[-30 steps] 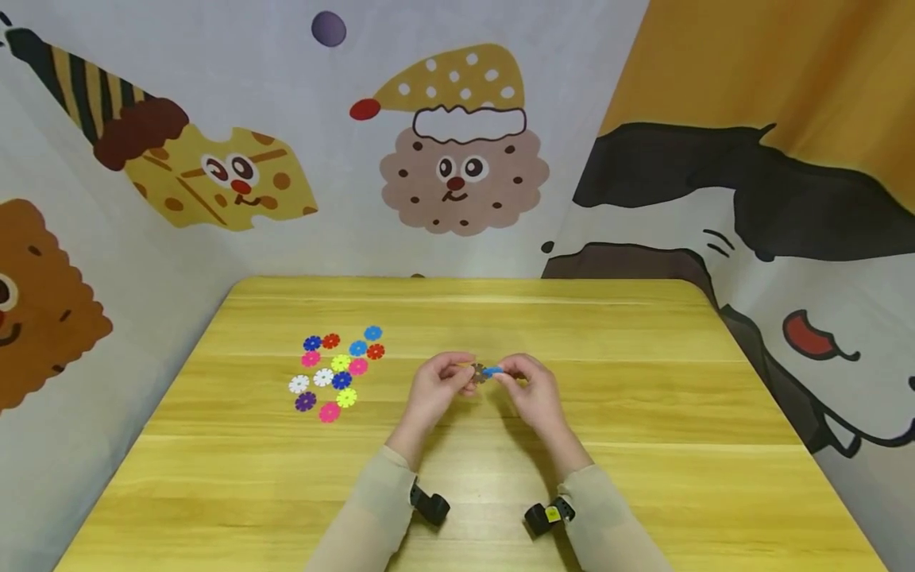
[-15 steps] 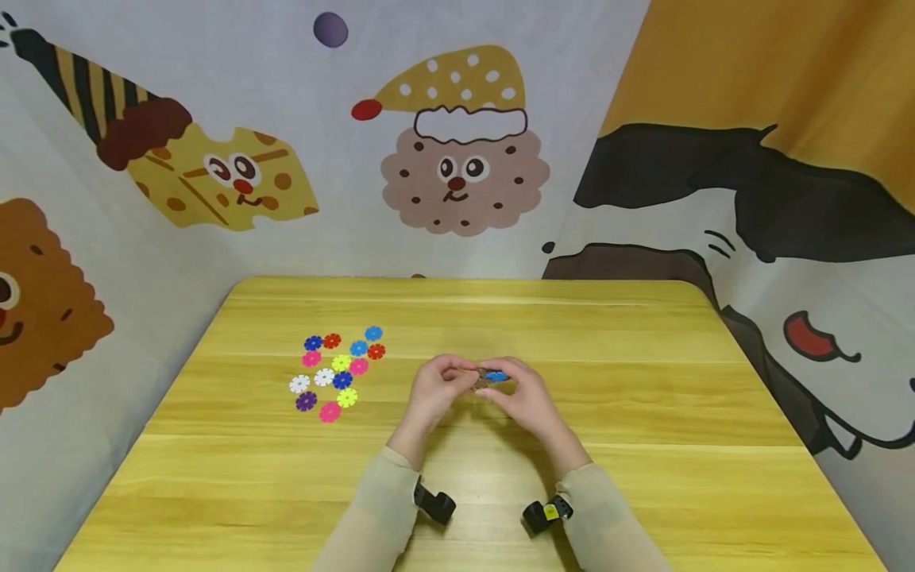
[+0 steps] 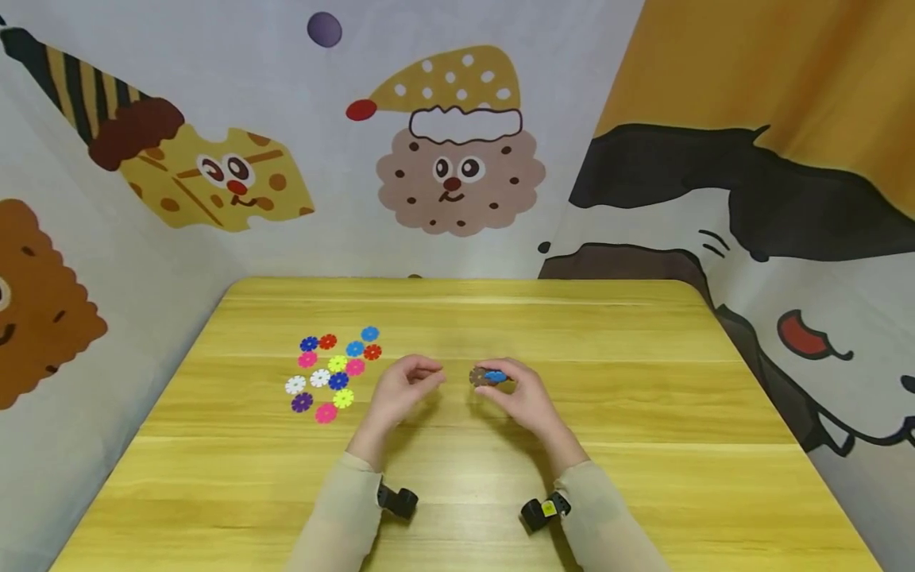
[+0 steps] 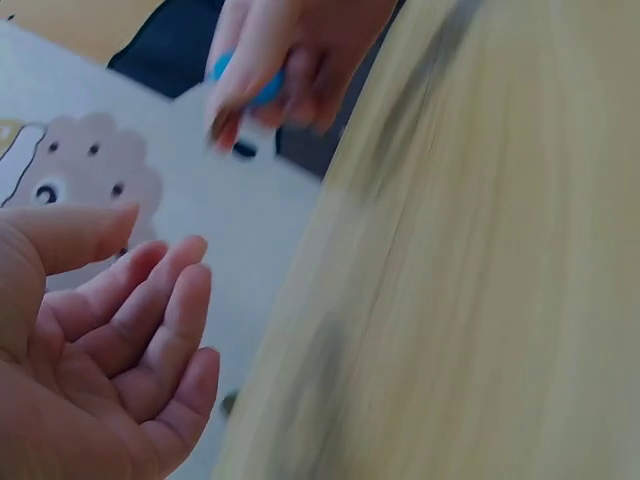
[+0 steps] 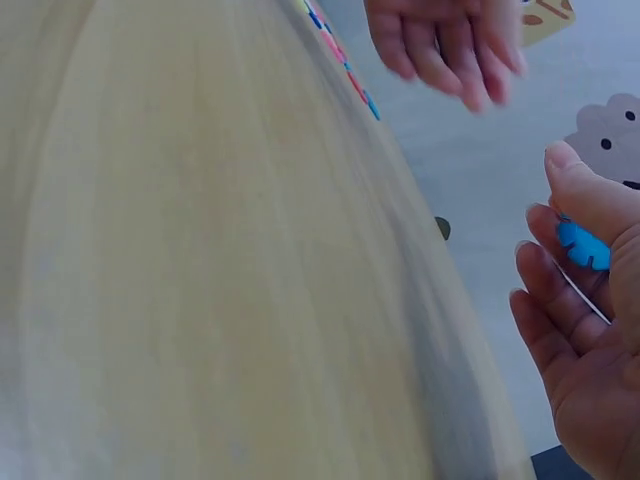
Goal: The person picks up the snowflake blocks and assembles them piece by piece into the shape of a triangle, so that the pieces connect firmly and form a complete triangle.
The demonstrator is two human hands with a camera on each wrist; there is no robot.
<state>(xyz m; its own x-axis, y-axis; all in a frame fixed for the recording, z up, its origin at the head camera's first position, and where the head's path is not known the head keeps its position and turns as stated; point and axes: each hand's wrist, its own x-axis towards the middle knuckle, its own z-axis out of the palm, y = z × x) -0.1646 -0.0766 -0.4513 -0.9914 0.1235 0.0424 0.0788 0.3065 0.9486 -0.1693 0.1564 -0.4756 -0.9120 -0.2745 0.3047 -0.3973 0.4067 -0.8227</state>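
My right hand (image 3: 530, 401) pinches a brown notched disc (image 3: 477, 376) with a blue notched disc (image 3: 496, 376) attached at its side. In the right wrist view, the blue disc (image 5: 583, 246) shows between thumb and fingers, and the brown one is mostly hidden. Apart from it on the left, my left hand (image 3: 397, 395) hangs above the table holding nothing. Its fingers are loosely bent, with a gap to the thumb, as the left wrist view of that hand (image 4: 110, 350) shows.
On the table's (image 3: 643, 381) left side lie several loose flower-shaped discs, among them a purple disc (image 3: 303, 402), a pink disc (image 3: 326, 412), a white disc (image 3: 295, 384) and a red disc (image 3: 372, 352). A cartoon-printed cloth (image 3: 286, 254) hangs behind the table.
My left hand has let go of the brown disc and moved left, away from the right hand. The right hand has shifted its grip and keeps both joined discs.
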